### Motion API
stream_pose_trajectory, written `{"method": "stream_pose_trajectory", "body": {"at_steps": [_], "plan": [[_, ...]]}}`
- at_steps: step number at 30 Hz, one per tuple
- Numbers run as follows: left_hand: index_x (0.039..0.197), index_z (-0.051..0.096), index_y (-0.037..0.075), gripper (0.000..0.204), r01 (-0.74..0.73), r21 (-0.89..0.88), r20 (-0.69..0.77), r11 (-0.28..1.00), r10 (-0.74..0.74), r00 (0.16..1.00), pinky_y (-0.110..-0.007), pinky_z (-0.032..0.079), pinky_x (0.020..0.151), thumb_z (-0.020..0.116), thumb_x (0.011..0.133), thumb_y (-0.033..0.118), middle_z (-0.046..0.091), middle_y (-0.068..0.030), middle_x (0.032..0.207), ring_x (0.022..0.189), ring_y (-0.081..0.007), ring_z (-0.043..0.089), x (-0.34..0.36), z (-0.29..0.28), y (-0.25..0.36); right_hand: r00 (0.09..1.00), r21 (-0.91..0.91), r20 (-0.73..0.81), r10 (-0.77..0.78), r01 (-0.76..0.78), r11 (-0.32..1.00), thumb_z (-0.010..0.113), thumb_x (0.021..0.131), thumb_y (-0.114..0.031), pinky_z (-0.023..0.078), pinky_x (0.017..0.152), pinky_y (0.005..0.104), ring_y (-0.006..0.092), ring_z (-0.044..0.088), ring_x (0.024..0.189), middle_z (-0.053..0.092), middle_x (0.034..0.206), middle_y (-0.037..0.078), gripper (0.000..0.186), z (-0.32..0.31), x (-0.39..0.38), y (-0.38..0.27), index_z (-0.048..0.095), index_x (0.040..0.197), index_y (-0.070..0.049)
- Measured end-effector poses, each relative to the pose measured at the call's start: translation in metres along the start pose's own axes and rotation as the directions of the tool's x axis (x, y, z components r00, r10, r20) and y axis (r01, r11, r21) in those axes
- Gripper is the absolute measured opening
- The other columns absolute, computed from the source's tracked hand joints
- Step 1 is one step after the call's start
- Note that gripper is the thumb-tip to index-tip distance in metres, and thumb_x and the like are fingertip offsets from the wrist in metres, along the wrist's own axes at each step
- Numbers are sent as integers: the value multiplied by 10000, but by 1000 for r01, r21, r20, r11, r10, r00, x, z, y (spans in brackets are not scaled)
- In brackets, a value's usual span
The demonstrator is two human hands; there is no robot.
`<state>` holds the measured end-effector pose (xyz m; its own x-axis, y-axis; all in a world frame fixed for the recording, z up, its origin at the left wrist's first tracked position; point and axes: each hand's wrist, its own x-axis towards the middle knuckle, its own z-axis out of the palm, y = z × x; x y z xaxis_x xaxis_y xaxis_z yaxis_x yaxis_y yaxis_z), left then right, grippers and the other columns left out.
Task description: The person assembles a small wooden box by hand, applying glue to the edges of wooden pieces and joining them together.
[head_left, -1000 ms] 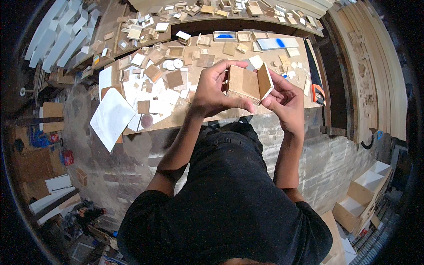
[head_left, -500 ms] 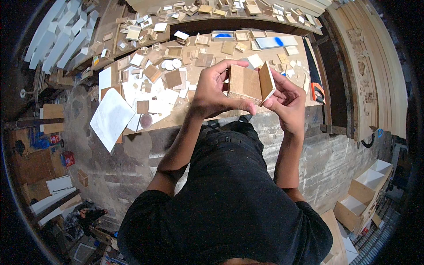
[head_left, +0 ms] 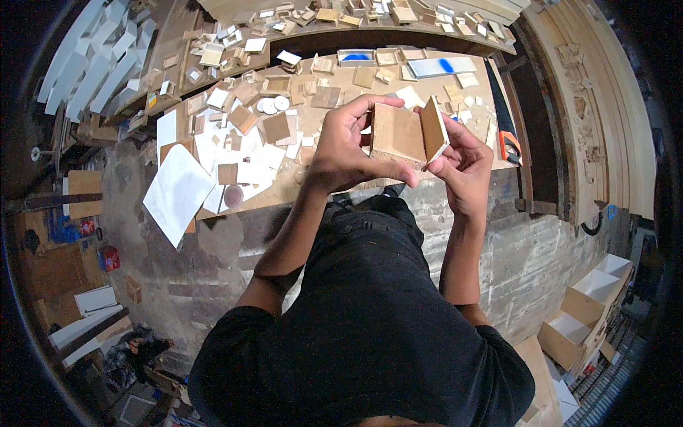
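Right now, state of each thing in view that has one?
Left hand: holding wooden piece
Right hand: holding same piece
Wooden piece: held, panel angled up at right
Saw: lying along table's right edge
White square: overhanging table's left corner
White strip: flat, blue-marked
Floor case: open

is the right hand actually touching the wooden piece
Touching: the head view shows the right hand gripping the wooden piece by its right panel, thumb at the near corner.
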<state>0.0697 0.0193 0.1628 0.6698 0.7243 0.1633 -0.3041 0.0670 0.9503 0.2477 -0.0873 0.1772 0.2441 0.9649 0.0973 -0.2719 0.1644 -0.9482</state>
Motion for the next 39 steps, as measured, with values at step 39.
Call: {"method": "stream_pose_trajectory", "body": {"at_steps": [39], "plan": [[1320,490,60,830,-385,550,109,741,394,913,-402,535,975,919,612,112,609,-181,1266,1175,-299,623,-17,20,23,954,-369,250,-164,251,895,944,613,-180,536,950,395,275,621,1184,627,1283,203,907,-30,-22,-9,508,1371,61]]}}
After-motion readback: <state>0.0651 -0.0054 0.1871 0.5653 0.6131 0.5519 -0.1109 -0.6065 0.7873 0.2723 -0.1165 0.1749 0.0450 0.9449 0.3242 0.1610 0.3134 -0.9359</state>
